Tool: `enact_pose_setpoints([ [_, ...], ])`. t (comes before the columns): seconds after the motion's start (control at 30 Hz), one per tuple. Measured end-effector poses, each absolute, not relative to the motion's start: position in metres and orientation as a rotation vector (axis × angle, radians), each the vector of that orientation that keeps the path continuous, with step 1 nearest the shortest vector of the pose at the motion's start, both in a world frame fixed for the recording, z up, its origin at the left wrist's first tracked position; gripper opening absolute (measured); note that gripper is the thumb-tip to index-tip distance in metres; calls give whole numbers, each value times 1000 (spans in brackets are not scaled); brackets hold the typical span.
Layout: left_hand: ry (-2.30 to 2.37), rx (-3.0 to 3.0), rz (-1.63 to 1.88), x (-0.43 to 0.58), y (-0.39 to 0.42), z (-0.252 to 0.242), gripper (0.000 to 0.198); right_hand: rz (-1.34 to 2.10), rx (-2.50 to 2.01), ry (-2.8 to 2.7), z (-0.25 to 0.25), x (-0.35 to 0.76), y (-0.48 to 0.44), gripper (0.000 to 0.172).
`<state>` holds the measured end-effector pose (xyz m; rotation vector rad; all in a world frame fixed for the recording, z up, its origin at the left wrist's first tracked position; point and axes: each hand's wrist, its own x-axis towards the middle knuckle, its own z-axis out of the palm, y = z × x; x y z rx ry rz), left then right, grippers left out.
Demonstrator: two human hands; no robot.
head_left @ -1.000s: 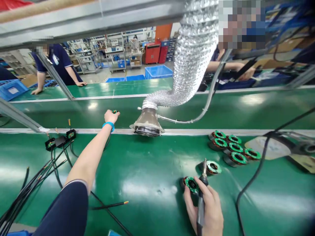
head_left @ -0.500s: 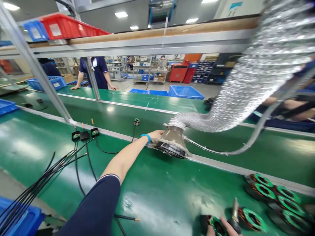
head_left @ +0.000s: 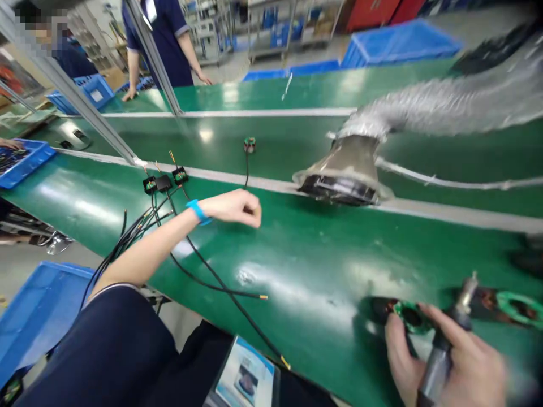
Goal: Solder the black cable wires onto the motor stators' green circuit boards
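Observation:
My left hand (head_left: 233, 208), with a blue wristband, hangs curled over the green conveyor belt (head_left: 305, 254). Its fingers are closed, and nothing shows in them. Nearest to it lie black cables (head_left: 216, 280) with orange-tipped ends, running from small black connectors (head_left: 163, 182). A green-rimmed motor stator (head_left: 250, 144) on a wire sits farther off, beyond the belt's grey rail. My right hand (head_left: 449, 362) grips a soldering iron (head_left: 436, 367) at the lower right and also has a green-rimmed stator (head_left: 411, 316) against its fingers. Another stator (head_left: 517, 308) lies just beyond.
A fume hood (head_left: 343, 175) on a foil duct (head_left: 424, 107) hangs low over the grey rail (head_left: 263, 183). A blue crate (head_left: 38, 316) stands at the lower left, and a co-worker (head_left: 161, 39) leans on the far belt.
The view has swung and tilted. My left hand has drawn back from the hood toward me, and my right hand with the iron and stator shows larger at the lower right.

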<state>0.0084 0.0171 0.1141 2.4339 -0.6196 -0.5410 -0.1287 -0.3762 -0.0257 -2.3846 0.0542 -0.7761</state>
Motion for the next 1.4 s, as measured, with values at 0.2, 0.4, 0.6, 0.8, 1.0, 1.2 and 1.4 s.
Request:
enact_pose_setpoints([
  [0.2, -895, 2464, -485, -128, 32, 89, 38, -774, -2381, -158, -7, -135, -335, 42],
  [0.4, -912, 2493, -250, -148, -4, 61, 5, -622, -2189, -353, 14, -130, -287, 37],
  [0.6, -1070, 2351, -187, -153, -8, 69, 5, -566, -2143, -308, 15, -128, -288, 40],
  [0.8, -1204, 2363, -138, -140, -50, 55, 15, -515, -2088, -287, 14, -123, -292, 41],
  [1.0, -811, 2131, -213, -127, -87, 47, 15, -502, -2062, -268, 11, -124, -292, 43],
  [1.2, -98, 1723, -242, -118, -86, 60, 20, -491, -1959, -314, 17, -127, -278, 47],
  [1.4, -93, 1675, -302, -114, -89, 61, 27, -557, -1717, -297, 35, -132, -257, 41],
])
